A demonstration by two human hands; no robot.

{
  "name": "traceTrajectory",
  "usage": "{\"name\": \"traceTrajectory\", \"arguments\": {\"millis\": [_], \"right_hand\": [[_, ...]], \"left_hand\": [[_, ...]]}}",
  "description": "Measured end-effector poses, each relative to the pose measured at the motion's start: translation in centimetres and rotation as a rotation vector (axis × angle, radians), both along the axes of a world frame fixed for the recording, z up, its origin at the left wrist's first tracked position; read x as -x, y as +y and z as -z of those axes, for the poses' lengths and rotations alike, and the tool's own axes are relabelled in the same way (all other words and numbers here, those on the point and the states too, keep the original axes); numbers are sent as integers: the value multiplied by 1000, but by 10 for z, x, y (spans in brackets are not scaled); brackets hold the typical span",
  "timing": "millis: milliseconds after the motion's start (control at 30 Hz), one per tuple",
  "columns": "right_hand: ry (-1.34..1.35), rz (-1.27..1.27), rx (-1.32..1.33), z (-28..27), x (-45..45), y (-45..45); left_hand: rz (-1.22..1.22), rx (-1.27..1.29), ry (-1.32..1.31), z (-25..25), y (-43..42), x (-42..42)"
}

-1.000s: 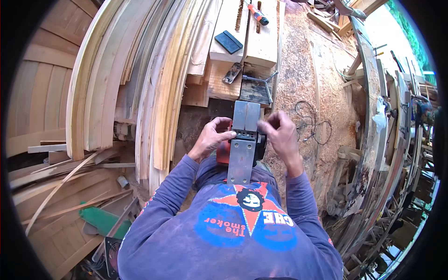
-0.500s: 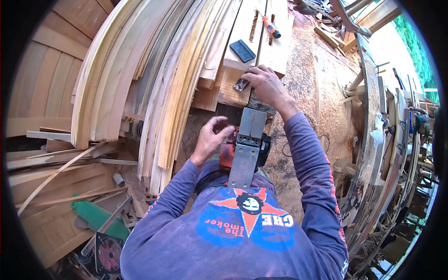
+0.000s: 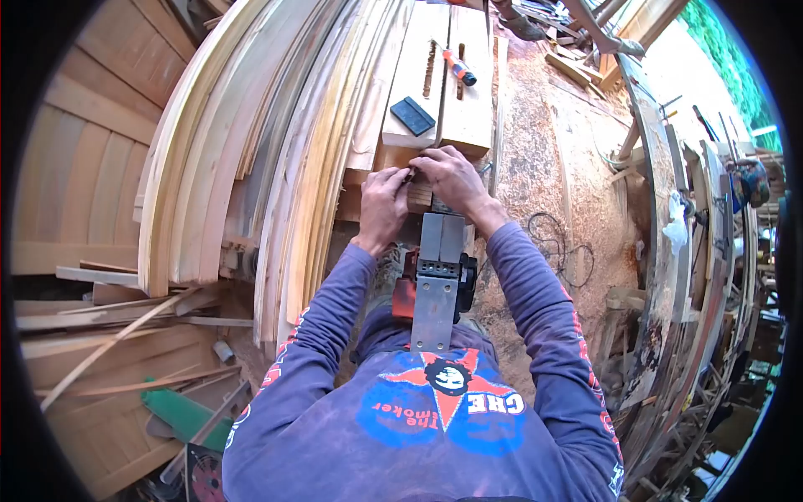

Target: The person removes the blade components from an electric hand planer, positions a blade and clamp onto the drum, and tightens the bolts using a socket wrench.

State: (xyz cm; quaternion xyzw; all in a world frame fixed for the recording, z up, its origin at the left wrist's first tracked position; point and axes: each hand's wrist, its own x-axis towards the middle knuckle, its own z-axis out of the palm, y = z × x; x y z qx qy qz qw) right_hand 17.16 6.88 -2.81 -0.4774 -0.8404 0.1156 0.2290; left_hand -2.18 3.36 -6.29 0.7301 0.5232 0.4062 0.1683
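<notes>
My left hand (image 3: 385, 205) and my right hand (image 3: 454, 180) meet at the fingertips over the end of a timber. Both pinch a small dark, shiny piece (image 3: 410, 175), mostly hidden by the fingers. Below them, an upturned electric planer (image 3: 435, 314) with a red body shows its metal sole and cutter slot between my legs. Just beyond the hands, a dark flat rectangular block (image 3: 413, 115) rests on the timber. Farther up lies an orange-and-black handled tool (image 3: 460, 69), its tip pointing away beside the cut slots.
Long planks (image 3: 276, 125) are stacked to the left. Sawdust covers the ground (image 3: 544, 159) on the right, where a dark cord (image 3: 559, 251) lies coiled. Wood offcuts and a green piece (image 3: 186, 414) are at lower left. Part of another person's foot (image 3: 523, 29) shows at the top.
My left hand has moved up from beside the planer to meet my right hand. The right hand has shifted slightly left in view, still holding the small piece.
</notes>
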Motion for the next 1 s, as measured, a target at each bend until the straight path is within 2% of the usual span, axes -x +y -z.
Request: {"name": "traceTrajectory", "arguments": {"millis": [300, 367, 433, 533, 667, 833, 1000], "right_hand": [[123, -16, 72, -1, 0, 5], [140, 50, 6, 8, 4, 0], [154, 116, -61, 11, 9, -7], [175, 344, -187, 13, 17, -20], [124, 360, -152, 12, 21, -24], [149, 329, -67, 8, 19, -22], [45, 349, -63, 6, 18, -24]], "left_hand": [[-3, 154, -169, -16, 16, 4], [-13, 189, -197, -16, 18, 3], [-62, 122, -207, -10, 19, 1], [-75, 62, -221, -5, 15, -2], [-54, 42, -228, -4, 13, -5], [-28, -104, -111, -3, 14, -5], [-28, -70, -133, -6, 15, -2]]}}
